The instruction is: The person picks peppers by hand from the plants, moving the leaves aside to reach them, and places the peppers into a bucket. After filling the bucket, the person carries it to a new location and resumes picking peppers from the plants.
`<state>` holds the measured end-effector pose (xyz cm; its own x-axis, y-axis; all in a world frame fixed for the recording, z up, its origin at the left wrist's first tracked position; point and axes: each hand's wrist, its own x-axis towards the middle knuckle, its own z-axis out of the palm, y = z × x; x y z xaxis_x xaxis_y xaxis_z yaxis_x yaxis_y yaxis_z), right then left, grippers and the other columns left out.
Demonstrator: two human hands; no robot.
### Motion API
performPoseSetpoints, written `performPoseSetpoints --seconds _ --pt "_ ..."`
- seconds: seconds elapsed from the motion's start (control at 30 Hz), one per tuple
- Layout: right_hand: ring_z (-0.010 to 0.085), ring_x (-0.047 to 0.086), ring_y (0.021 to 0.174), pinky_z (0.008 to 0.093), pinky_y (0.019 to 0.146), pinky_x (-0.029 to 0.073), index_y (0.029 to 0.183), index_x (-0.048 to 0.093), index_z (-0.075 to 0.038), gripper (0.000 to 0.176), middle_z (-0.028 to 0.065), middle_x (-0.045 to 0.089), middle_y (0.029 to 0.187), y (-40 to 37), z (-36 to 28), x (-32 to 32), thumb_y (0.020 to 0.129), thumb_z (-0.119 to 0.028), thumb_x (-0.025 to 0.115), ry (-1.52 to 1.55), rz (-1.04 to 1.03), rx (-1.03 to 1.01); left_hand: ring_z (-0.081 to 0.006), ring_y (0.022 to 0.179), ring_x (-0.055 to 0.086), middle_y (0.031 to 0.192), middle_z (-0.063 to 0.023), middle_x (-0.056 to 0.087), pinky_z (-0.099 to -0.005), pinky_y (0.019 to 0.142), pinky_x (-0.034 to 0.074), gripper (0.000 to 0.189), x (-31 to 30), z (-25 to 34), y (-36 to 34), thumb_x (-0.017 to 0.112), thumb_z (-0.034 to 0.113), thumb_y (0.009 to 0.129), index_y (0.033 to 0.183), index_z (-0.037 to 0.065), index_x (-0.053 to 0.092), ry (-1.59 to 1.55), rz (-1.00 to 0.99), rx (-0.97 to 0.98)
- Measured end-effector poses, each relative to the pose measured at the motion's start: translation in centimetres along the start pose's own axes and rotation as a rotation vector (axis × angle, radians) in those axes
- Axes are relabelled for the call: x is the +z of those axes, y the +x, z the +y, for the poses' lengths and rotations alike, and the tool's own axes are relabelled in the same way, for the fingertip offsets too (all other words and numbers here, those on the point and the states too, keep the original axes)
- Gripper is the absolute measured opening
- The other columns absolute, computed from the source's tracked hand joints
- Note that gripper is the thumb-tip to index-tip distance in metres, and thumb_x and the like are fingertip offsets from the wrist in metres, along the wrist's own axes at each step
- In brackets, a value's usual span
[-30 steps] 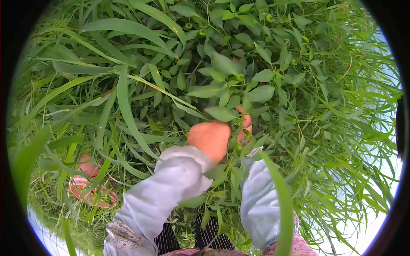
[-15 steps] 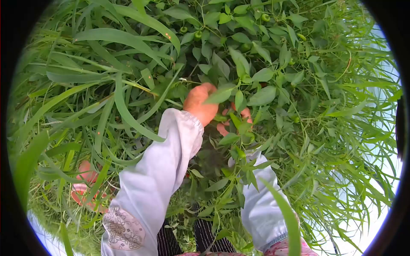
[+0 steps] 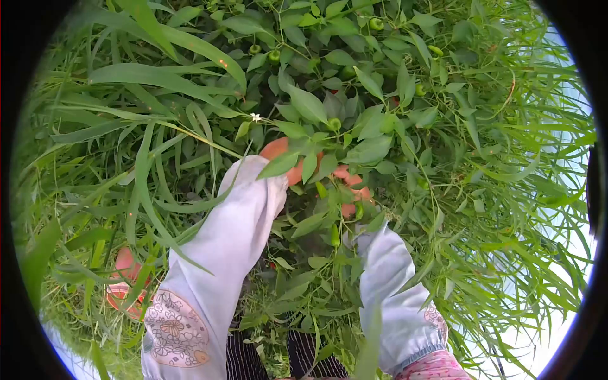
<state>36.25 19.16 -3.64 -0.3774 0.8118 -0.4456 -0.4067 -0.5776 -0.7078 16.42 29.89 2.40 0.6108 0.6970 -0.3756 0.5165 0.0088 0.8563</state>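
Both of my hands are in among the leaves of a pepper plant [image 3: 370, 151]. My left hand [image 3: 274, 149] reaches in from the left, its back partly showing; leaves hide its fingers. Just right of it, my right hand [image 3: 356, 185] is lower in the foliage, with its visible fingers bent. Whatever lies in them is covered by leaves. A slim green pepper [image 3: 359, 210] hangs against my right hand, and another green pepper [image 3: 335, 235] hangs below it. Light sleeve covers [image 3: 221, 253] clothe both forearms.
Round green peppers [image 3: 376, 24] hang farther up the plant. A white flower [image 3: 255, 118] is above my left wrist. Long grass blades [image 3: 149, 76] crowd the left, and more grass [image 3: 525, 171] fills the right. At lower left shows a foot in a sandal [image 3: 126, 291].
My left hand has moved slightly left and down, deeper behind leaves. My right hand has shifted a little, and the plant's stems and leaves have moved around both hands.
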Motion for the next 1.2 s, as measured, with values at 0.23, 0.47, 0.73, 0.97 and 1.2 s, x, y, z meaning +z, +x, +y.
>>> performPoseSetpoints --seconds 0.23,0.47,0.73,0.97,1.2 --pt "0.0193 0.054 0.098 0.0352 0.077 0.048 0.125 0.042 -0.002 0.046 0.0081 0.046 0.123 1.7 0.6 0.1 0.087 -0.024 0.055 -0.076 -0.124 0.141 -0.0248 0.071 0.056 0.083 -0.0101 0.062 -0.0357 0.066 0.043 0.039 -3.9 0.5 -2.5 0.061 0.036 0.072 0.103 0.011 0.059 -0.212 -0.185 -0.158" --pt "0.0193 0.054 0.099 0.0387 0.080 0.047 0.123 0.045 -0.003 0.046 0.0077 0.048 0.121 1.6 -2.4 3.2 0.084 -0.021 0.059 -0.115 -0.020 -0.218 -0.0116 0.044 0.045 0.065 -0.0025 0.055 -0.0258 0.038 0.037 0.036 -4.8 1.5 -6.0 0.067 0.040 0.070 0.077 0.006 0.061 -0.326 -0.425 -0.280" --pt "0.0169 0.055 0.095 0.0354 0.077 0.048 0.118 0.049 -0.007 0.040 0.0057 0.054 0.113 0.2 -1.6 5.0 0.083 -0.023 0.059 0.249 0.415 -0.008 -0.0130 0.079 0.056 0.085 -0.0081 0.060 -0.0255 0.071 0.045 0.033 -3.3 0.2 -15.0 0.057 0.026 0.081 0.099 0.000 0.059 -1.261 -0.040 -0.386" --pt "0.0163 0.054 0.068 0.0319 0.060 0.045 0.111 0.051 -0.006 0.032 0.0070 0.058 0.084 -4.0 -1.2 10.7 0.088 -0.028 0.053 0.148 0.704 0.192 -0.0115 0.072 0.056 0.086 -0.0055 0.059 -0.0227 0.059 0.046 0.031 -2.5 -0.6 -24.4 0.059 0.028 0.081 0.101 0.004 0.057 -1.392 0.119 -0.411" --pt "0.0127 0.049 0.059 0.0265 0.053 0.045 0.093 0.057 -0.006 0.016 0.0033 0.055 0.079 -9.7 -0.1 24.3 0.088 -0.021 0.053 0.029 0.270 0.503 -0.0090 0.072 0.058 0.088 -0.0049 0.061 -0.0215 0.052 0.046 0.025 -4.9 -1.8 -37.9 0.059 0.019 0.082 0.102 0.003 0.058 -1.451 0.393 -0.540"
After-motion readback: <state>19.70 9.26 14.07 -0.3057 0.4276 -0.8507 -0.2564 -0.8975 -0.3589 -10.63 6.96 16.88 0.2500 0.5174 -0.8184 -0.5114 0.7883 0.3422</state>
